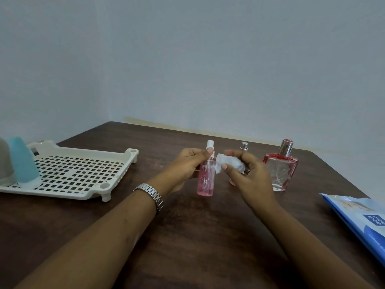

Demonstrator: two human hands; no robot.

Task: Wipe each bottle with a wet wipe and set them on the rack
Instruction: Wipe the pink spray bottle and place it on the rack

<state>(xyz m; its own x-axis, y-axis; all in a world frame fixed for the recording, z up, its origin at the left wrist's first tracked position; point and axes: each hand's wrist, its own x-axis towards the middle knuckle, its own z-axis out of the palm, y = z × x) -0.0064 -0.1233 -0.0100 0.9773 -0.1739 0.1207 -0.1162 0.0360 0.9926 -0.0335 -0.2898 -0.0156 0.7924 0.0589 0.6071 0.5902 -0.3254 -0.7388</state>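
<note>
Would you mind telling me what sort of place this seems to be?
Probably a plain room at home, set up for a small cleaning job: a dark wooden table pushed into a bare wall corner, a plastic rack, perfume bottles and a wipes pack.

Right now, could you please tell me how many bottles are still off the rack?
3: a pink spray bottle in the left hand, a red perfume bottle on the table, and a small one behind the right hand.

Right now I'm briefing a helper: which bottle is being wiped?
On the table, between the rack and the square red bottle, the left hand holds it. It is the slim pink bottle with a white sprayer, touched by the wipe.
</note>
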